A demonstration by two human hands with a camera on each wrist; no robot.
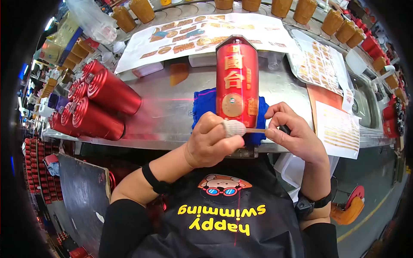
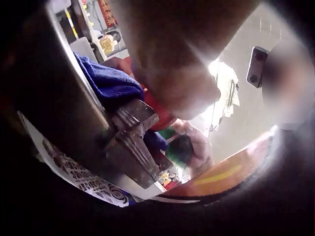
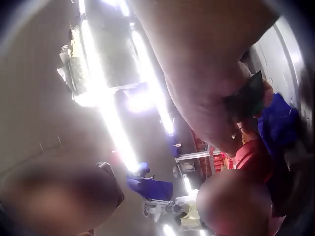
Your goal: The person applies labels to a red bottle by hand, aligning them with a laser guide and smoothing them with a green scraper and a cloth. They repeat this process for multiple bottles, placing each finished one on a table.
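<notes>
A red bottle with gold characters and a round gold emblem lies on a blue cloth at the steel table's front edge. My left hand is curled at the bottle's near end, with white ribbed knit fabric around its fingertips. From that fabric a thin tan strip runs across to my right hand, whose thumb and index finger pinch its other end. Inside the right hand is a dark green, pointed flat piece, mostly hidden by fingers in the head view.
Several red bottles lie stacked on the left. Printed decal sheets cover the back, with another decal stack and a paper with gold strips at right. Brown jars line a conveyor behind; a sink is far right.
</notes>
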